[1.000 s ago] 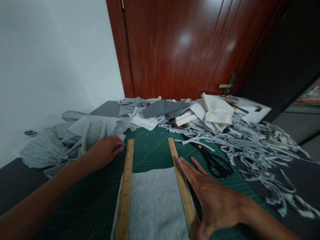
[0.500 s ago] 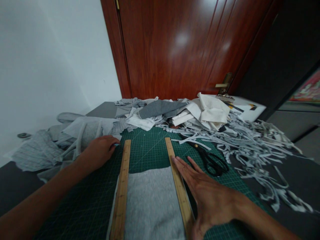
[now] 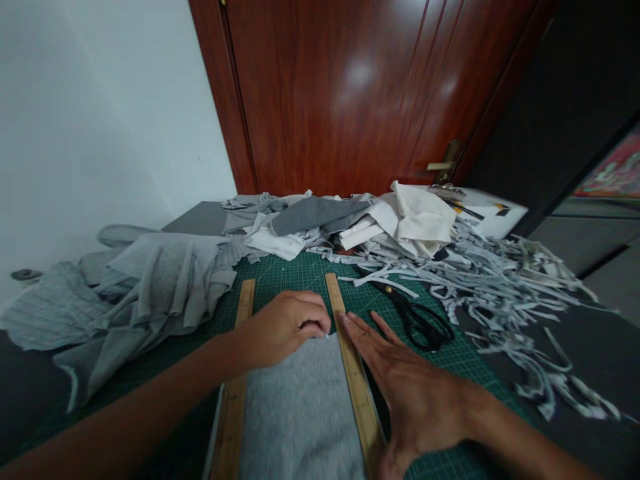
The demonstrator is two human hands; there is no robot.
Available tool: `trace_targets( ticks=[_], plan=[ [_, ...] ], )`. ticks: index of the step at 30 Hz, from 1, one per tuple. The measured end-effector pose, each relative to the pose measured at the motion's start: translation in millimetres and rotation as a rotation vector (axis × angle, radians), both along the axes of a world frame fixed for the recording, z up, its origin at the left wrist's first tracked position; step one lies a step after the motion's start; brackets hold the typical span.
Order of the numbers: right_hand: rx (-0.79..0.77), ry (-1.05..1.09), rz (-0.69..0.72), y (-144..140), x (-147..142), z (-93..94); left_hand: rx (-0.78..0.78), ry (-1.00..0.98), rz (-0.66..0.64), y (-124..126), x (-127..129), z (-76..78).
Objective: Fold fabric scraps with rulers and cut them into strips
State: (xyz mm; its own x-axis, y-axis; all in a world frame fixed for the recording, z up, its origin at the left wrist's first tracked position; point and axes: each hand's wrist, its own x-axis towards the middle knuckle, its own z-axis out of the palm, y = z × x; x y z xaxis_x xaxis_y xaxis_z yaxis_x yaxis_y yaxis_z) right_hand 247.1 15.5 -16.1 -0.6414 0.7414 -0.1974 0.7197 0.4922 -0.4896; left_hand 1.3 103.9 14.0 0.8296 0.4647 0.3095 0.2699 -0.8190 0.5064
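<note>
A piece of grey knit fabric (image 3: 303, 407) lies flat on a green cutting mat (image 3: 295, 280). One wooden ruler (image 3: 231, 413) runs along the fabric's left side, and a second wooden ruler (image 3: 356, 380) along its right. My right hand (image 3: 420, 393) is spread flat, fingers on the right ruler. My left hand (image 3: 285, 327) is closed over the fabric's far right corner, beside that ruler. A small pale tip shows below its fingers; the rest of what it pinches is hidden. Black-handled scissors (image 3: 425, 327) rest on the mat beyond my right hand.
Crumpled grey fabric (image 3: 165, 273) is heaped on the left. Grey and white cloth pieces (image 3: 320, 217) are piled along the back. Many cut fabric strips (image 3: 500, 287) cover the right side. A brown door (image 3: 330, 100) stands behind the table.
My left hand has moved right, from beside the left fabric heap to the right ruler at the fabric's far edge. My right hand stays pressed on the ruler.
</note>
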Motion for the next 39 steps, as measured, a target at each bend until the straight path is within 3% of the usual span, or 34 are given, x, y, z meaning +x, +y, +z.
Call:
trace_targets(
  ticks=[6, 18, 28, 39],
  plan=[
    [0.008, 0.035, 0.022, 2.1, 2.7, -2.2, -0.002, 0.006, -0.063, 10.5, 13.6, -11.4],
    [-0.072, -0.005, -0.012, 3.1, -0.8, 6.0, 0.086, 0.051, -0.133, 19.0, 20.0, -17.2],
    [-0.063, -0.017, -0.015, 1.2, -2.1, 8.3, 0.311, 0.071, -0.265, 26.2, 23.8, -16.8],
    [-0.05, 0.004, -0.023, 1.5, 0.3, -0.3, 0.521, 0.137, -0.222, 7.8, 25.3, -14.5]
  ],
)
